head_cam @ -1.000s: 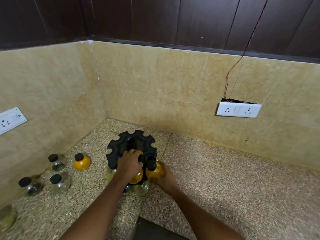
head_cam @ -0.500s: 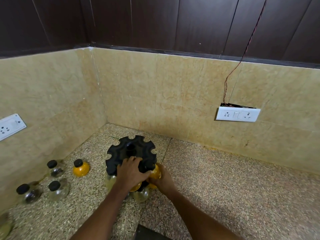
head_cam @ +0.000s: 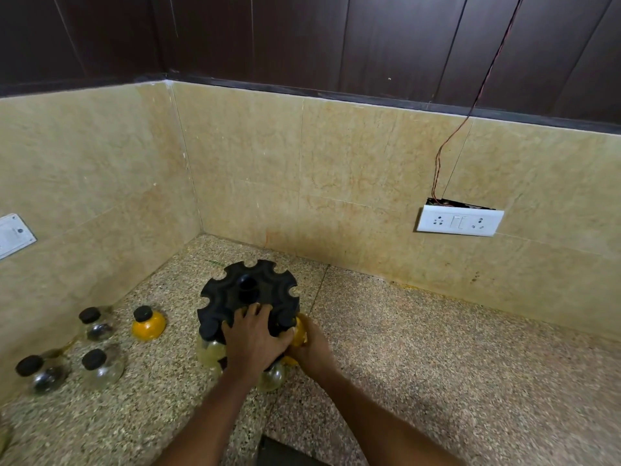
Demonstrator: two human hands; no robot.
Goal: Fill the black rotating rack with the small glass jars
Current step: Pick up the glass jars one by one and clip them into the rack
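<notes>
Left hand (head_cam: 253, 341) still pressing flat on the rack (head_cam: 248, 294); right hand (head_cam: 311, 348) has pushed the yellow jar (head_cam: 299, 331) deeper into its slot, still gripping it.

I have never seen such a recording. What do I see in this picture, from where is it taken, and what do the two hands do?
There is no machine here: a person works with bare hands. The single picture comes from a camera worn on the head, which looks forward and down at a speckled counter in a tiled corner. In the middle stands the black rack, a round disc with notches on its rim for jar necks. The left hand rests on top of the rack, fingers spread. The right hand grips a yellow jar at the rack's near right edge, at a notch. Some jars already hang below the rack. To the left, four jars wait on the counter: another yellow one and three clear ones. A white socket is on the wall.
</notes>
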